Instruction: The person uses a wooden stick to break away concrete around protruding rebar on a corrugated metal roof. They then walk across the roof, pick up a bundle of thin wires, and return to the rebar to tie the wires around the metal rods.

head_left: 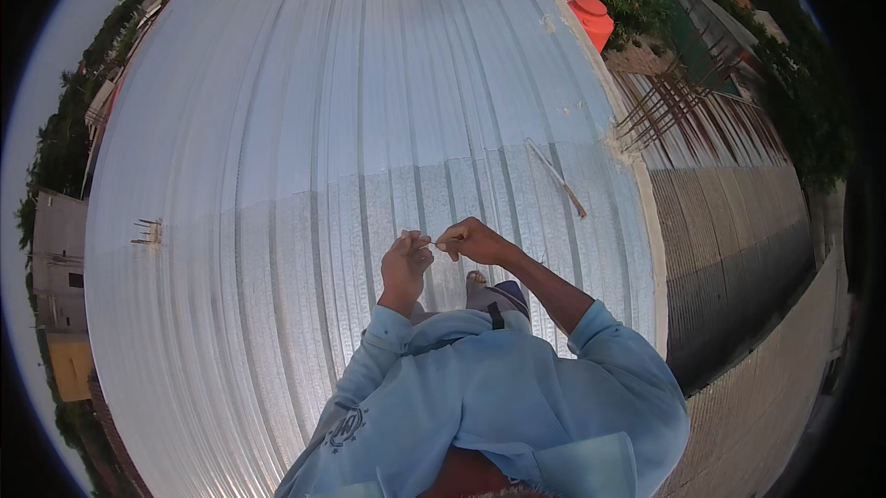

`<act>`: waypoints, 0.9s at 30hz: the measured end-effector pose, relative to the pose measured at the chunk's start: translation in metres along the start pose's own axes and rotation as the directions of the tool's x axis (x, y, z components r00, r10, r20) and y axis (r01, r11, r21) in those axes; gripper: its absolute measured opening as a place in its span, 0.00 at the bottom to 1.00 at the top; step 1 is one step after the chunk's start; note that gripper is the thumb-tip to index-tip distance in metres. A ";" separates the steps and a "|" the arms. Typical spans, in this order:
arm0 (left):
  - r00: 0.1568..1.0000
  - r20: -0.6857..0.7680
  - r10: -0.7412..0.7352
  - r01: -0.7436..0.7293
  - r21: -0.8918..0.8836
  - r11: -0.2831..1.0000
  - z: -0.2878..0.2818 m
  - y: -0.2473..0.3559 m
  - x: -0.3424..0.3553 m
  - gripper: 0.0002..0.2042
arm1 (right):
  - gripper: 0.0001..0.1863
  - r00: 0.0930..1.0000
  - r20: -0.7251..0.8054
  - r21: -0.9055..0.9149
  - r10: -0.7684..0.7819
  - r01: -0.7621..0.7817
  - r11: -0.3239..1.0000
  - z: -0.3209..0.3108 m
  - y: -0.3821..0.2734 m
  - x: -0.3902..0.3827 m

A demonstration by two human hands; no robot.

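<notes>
My left hand (407, 263) and my right hand (471, 241) are raised close together in front of my body, above a ribbed metal roof (388, 203). Between the fingertips of both hands is a small, thin, dark piece (432, 242), too small to name. The fingers of my left hand are curled in, while my right thumb and forefinger pinch at the piece from the other side. Below my right hand, one foot (476, 277) in a sandal shows on the metal sheets.
A long, thin, pale tool with a brown end (574, 201) lies on the roof to the right. A concrete edge (657, 258) bounds the roof there, with rusty rebar (678, 110) beyond it and a lower corrugated roof (729, 240). A red tank (591, 22) stands farther off. Short rods (148, 232) stick up at left.
</notes>
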State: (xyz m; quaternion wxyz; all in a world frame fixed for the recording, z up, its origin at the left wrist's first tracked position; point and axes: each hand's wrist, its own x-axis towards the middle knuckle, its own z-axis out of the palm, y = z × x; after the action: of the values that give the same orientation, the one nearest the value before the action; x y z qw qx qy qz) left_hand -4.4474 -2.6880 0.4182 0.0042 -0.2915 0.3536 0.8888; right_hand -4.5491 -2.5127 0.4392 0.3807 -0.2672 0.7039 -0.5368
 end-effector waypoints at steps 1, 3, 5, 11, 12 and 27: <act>0.997 -0.062 -0.035 0.031 -0.059 0.998 0.009 0.019 0.024 0.13 | 0.12 1.000 0.002 -0.012 -0.018 0.018 1.000 -0.016 -0.019 0.023; 0.988 -0.146 -0.052 0.032 -0.140 0.990 0.017 0.030 0.077 0.12 | 0.12 0.998 -0.036 -0.124 -0.047 0.042 0.991 -0.042 -0.039 0.064; 0.982 -0.186 0.042 -0.069 -0.143 0.987 0.026 0.048 0.135 0.11 | 0.13 0.999 -0.047 -0.091 -0.013 0.008 0.996 -0.072 -0.041 0.112; 1.000 0.000 -0.008 0.008 -0.073 0.997 0.027 0.086 0.305 0.11 | 0.13 0.982 -0.075 -0.001 0.170 -0.171 0.985 -0.165 0.008 0.255; 0.994 0.007 -0.110 0.110 -0.099 0.989 0.030 0.099 0.356 0.13 | 0.13 0.982 -0.112 -0.006 0.149 -0.151 0.989 -0.191 0.006 0.285; 0.748 0.349 -0.564 -0.079 0.891 0.446 0.257 0.381 0.824 0.19 | 0.14 0.831 -0.522 -0.069 0.189 -0.262 0.963 -0.489 -0.033 0.620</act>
State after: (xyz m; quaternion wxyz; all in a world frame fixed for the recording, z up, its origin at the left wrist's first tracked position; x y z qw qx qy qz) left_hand -5.3454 -2.9753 0.3764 0.3999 0.0022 0.6796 0.6150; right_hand -5.3049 -2.7383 0.3814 0.2218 -0.0557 0.8414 -0.4896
